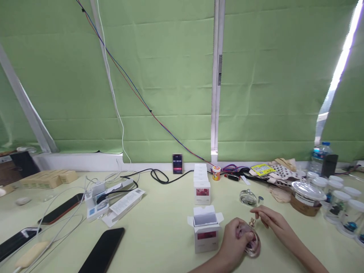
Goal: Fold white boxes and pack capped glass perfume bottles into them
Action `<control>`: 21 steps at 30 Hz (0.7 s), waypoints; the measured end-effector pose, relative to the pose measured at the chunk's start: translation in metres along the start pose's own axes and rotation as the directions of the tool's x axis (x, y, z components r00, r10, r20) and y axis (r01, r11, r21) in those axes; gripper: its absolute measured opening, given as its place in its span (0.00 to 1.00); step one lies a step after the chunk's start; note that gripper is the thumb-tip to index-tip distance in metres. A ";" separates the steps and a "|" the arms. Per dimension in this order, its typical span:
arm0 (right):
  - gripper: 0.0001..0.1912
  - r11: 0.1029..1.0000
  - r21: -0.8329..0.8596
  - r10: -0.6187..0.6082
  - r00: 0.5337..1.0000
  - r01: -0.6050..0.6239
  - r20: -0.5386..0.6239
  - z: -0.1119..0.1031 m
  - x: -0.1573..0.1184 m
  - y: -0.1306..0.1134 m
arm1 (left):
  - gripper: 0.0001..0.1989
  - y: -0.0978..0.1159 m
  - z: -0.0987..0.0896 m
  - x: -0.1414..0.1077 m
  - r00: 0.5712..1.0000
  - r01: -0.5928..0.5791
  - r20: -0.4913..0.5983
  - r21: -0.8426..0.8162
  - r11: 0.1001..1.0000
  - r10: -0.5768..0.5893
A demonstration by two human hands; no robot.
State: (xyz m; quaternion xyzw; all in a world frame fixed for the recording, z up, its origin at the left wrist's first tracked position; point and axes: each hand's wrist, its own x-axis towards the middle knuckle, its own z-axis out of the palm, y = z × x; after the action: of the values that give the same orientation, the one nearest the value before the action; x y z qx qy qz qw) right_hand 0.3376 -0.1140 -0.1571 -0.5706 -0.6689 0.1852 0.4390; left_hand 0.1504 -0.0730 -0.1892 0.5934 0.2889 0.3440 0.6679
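Note:
My left hand (233, 240) is wrapped round a rounded glass bottle (254, 246) with purplish-pink contents, held tilted just above the table. A gold-coloured neck tops the bottle. Close by that neck is my right hand (270, 221), its fingers curled and drawn together; whether anything sits between them is too small to tell. Left of the bottle stands a white box (206, 242) with a dark pink panel, its flaps raised and its top open. Behind the hands lies a second glass bottle (248, 198), with a small dark round cap (261, 200) beside it.
A row of white boxes (202, 193) runs toward the wall. On the right are lidded clear jars (337, 206) and a covered bowl (308, 197). A black phone (102, 250), a power strip (96, 204), an opened carton (125, 204) and loose cables occupy the left.

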 end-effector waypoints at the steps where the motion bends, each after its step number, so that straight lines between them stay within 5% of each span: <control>1: 0.21 0.999 0.033 -0.009 1.000 0.008 0.021 -0.002 0.001 -0.002 | 0.11 -0.001 0.000 0.001 1.000 -0.028 -0.014 0.033 0.999 0.028; 10: 0.10 0.991 0.136 -0.037 0.991 0.019 0.127 0.000 0.004 -0.009 | 0.10 -0.001 0.000 0.000 0.992 -0.119 -0.027 0.126 0.985 0.123; 21: 0.14 0.991 0.096 0.069 0.979 -0.089 0.190 0.003 0.002 0.002 | 0.11 0.006 0.000 -0.003 0.995 -0.077 -0.046 0.236 0.969 0.090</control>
State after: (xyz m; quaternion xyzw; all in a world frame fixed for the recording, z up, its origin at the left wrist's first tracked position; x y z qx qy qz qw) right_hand 0.3363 -0.1106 -0.1598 -0.5532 -0.6733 0.2897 0.3960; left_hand 0.1480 -0.0753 -0.1836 0.6696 0.3208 0.3518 0.5701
